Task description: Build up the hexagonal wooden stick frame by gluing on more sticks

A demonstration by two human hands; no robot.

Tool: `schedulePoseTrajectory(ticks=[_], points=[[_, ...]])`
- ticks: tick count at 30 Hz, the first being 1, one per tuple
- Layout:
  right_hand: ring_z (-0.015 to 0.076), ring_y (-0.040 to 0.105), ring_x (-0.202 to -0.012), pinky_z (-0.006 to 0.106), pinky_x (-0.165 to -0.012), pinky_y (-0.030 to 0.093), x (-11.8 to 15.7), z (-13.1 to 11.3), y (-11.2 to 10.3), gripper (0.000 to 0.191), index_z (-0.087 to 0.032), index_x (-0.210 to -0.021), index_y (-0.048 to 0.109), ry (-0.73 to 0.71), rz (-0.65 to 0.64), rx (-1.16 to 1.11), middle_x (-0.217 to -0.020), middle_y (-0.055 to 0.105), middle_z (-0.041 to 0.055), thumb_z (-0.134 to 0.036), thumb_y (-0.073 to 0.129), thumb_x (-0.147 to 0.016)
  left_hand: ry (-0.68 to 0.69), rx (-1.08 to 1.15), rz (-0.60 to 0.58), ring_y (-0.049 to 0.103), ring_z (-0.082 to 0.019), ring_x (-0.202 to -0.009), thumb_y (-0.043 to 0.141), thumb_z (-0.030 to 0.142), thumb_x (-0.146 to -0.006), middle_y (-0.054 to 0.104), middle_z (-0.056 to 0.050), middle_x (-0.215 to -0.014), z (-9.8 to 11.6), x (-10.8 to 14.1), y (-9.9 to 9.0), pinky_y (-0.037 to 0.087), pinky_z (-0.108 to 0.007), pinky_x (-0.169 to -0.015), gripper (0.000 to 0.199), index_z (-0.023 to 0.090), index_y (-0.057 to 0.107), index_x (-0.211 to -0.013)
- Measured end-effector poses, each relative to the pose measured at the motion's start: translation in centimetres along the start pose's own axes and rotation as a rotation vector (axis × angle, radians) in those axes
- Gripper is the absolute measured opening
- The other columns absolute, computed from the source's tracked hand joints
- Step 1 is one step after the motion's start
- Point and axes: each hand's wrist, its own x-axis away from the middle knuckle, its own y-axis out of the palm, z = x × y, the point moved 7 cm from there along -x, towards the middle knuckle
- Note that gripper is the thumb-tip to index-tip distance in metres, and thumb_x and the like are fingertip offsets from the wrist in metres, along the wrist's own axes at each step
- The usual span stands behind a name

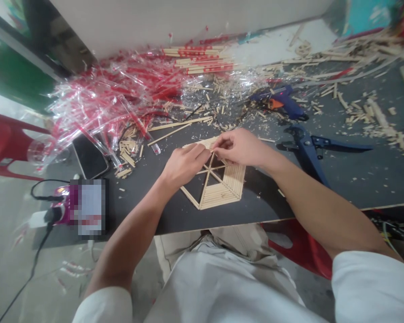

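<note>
A flat hexagonal frame of wooden chopsticks [234, 181] lies on the dark table, with spokes meeting at its middle. Closely laid sticks fill its right and lower-right sections, while dark gaps show in others. Over the upper left of the frame rests my left hand [186, 164], its fingers curled and pressed together. My right hand [237, 146] is at the upper edge, thumb and forefinger closed in a pinch near the left fingertips. Whatever small piece lies between the fingers of either hand is hidden. Two loose chopsticks [175, 130] lie just beyond.
Red and clear wrappers [121, 96] heap at back left, beside bundled chopsticks [205, 60]. A blue glue gun [284, 102] and blue-handled cutter [306, 146] lie right. A phone [90, 154] and purple power strip [64, 204] are left. Stick offcuts [366, 114] litter the table [357, 179].
</note>
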Motion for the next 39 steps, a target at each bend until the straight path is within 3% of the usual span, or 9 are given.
schedulePoseTrajectory(ticks=[6, 10, 13, 21, 25, 30, 34, 39], points=[[0.0148, 0.067, -0.053, 0.026, -0.049, 0.057, -0.4, 0.4, 0.2, 0.014, -0.019, -0.077, 0.072, -0.060, -0.002, -0.260, -0.064, 0.072, 0.0032, -0.025, 0.084, -0.077, -0.060, 0.007, 0.126, 0.071, -0.014, -0.082, 0.046, 0.024, -0.113, 0.076, -0.006, -0.094, -0.3, -0.1, -0.9, 0.041, -0.025, -0.055, 0.028, 0.015, 0.068, -0.097], [0.0145, 0.067, -0.051, 0.026, -0.049, 0.060, -0.4, 0.0, 0.1, 0.019, -0.019, -0.076, 0.070, -0.093, 0.041, -0.317, -0.060, 0.071, 0.0018, -0.026, 0.088, -0.074, -0.153, 0.001, 0.056, 0.069, -0.015, -0.077, 0.042, 0.027, -0.114, 0.073, -0.005, -0.085, -0.6, -0.3, -0.3, 0.041, -0.025, -0.055, 0.028, 0.016, 0.067, -0.109], [0.0145, 0.068, -0.051, 0.026, -0.050, 0.061, -0.3, -0.4, 0.0, 0.019, -0.020, -0.076, 0.068, -0.126, 0.074, -0.342, -0.058, 0.070, 0.0010, -0.024, 0.086, -0.075, -0.151, -0.025, 0.002, 0.068, -0.015, -0.073, 0.038, 0.022, -0.114, 0.071, -0.004, -0.082, -0.5, -0.2, 0.0, 0.042, -0.026, -0.056, 0.029, 0.015, 0.066, -0.120], [0.0167, 0.076, -0.064, 0.028, -0.060, 0.066, -1.0, 0.1, 1.3, 0.027, -0.020, -0.079, 0.065, -0.167, 0.029, -0.478, -0.074, 0.077, 0.0041, -0.034, 0.087, -0.073, -0.112, -0.029, -0.005, 0.067, -0.017, -0.075, 0.037, 0.017, -0.111, 0.070, -0.006, -0.083, -0.9, 0.4, 0.1, 0.043, -0.028, -0.055, 0.032, 0.013, 0.068, -0.116], [0.0142, 0.071, -0.058, 0.025, -0.054, 0.059, -1.1, -0.1, 1.4, 0.021, -0.018, -0.083, 0.070, -0.168, -0.017, -0.360, -0.071, 0.076, 0.0038, -0.035, 0.081, -0.082, -0.129, -0.006, 0.018, 0.068, -0.017, -0.075, 0.036, 0.019, -0.112, 0.071, -0.006, -0.084, -1.2, 0.5, 0.1, 0.045, -0.027, -0.056, 0.031, 0.014, 0.067, -0.116], [0.0091, 0.058, -0.042, 0.023, -0.046, 0.049, -0.5, -0.8, 1.4, 0.024, -0.018, -0.073, 0.069, -0.167, -0.089, -0.170, -0.056, 0.067, -0.0003, -0.030, 0.065, -0.094, -0.066, -0.055, 0.106, 0.067, -0.016, -0.073, 0.037, 0.015, -0.111, 0.071, -0.004, -0.081, -0.8, 0.5, -0.5, 0.044, -0.027, -0.057, 0.031, 0.013, 0.068, -0.108], [0.0098, 0.061, -0.045, 0.023, -0.049, 0.050, -0.4, -1.0, 1.8, 0.020, -0.018, -0.074, 0.070, -0.201, -0.112, -0.204, -0.055, 0.066, -0.0015, -0.026, 0.063, -0.091, -0.024, -0.083, 0.182, 0.066, -0.016, -0.071, 0.039, 0.013, -0.110, 0.070, -0.004, -0.080, -0.4, 0.4, -1.4, 0.044, -0.028, -0.056, 0.028, 0.012, 0.067, -0.107], [0.0107, 0.065, -0.048, 0.022, -0.051, 0.052, -0.4, -1.1, 2.0, 0.015, -0.020, -0.081, 0.071, -0.289, -0.130, -0.181, -0.059, 0.070, -0.0038, -0.019, 0.057, -0.085, -0.036, -0.086, 0.173, 0.067, -0.015, -0.073, 0.038, 0.011, -0.110, 0.071, -0.003, -0.082, 0.4, -0.1, -2.2, 0.045, -0.028, -0.056, 0.028, 0.015, 0.066, -0.107]])
